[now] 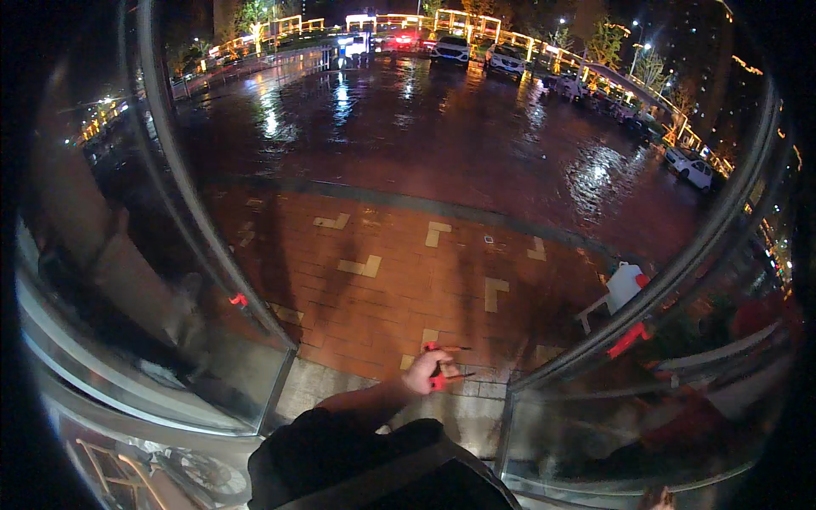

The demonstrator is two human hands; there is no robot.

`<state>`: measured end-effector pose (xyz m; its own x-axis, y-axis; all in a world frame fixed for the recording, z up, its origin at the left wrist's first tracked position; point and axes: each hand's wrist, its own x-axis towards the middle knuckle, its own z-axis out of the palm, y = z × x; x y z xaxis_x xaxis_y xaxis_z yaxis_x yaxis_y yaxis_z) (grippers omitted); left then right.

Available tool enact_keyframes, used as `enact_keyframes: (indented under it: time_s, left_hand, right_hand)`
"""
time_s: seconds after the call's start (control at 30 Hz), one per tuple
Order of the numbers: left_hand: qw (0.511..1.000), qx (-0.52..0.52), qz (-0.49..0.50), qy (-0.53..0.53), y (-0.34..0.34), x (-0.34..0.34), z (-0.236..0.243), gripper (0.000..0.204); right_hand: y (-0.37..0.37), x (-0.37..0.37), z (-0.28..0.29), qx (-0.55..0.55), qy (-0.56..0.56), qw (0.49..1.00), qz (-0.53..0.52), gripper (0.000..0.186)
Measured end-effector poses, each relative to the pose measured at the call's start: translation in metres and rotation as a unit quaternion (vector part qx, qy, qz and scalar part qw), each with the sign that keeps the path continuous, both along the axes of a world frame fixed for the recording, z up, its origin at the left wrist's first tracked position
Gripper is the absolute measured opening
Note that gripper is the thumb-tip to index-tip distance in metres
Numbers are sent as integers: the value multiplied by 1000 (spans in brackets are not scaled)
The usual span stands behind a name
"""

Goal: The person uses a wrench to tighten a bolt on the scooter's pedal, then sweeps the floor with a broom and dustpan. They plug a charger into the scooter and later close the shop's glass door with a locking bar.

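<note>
My left hand (418,374) reaches forward from a black sleeve over the doorway threshold. Its fingers are closed round a red thing with two thin dark prongs (437,381). The prongs stand apart and point to the right; its exact kind is too small to make out. At the lower right edge, a small skin-toned patch (658,499) looks like part of my right hand, near the glass door. Its fingers are mostly cut off by the frame.
Framed glass doors flank me on the left (204,229) and right (663,293), each with a red ribbon. Orange-brown paving (399,280) with yellow marks lies ahead, then wet dark ground. A white object (625,285) stands outside at right. Cars (688,167) are parked farther off.
</note>
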<state>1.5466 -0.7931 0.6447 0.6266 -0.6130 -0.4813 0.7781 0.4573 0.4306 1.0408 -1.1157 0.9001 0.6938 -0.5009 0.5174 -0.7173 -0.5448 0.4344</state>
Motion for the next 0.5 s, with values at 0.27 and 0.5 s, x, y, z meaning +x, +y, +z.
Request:
enact_keyframes:
  time_s: [0.27, 0.5]
  left_hand:
    - [998, -18, -59, -20, -82, -60, 73, 27]
    - [995, 61, -1, -84, -49, -79, 78, 29]
  right_hand:
    - [134, 302, -125, 708, -153, 637, 264, 43]
    - [172, 371, -183, 807, -141, 503, 276, 47]
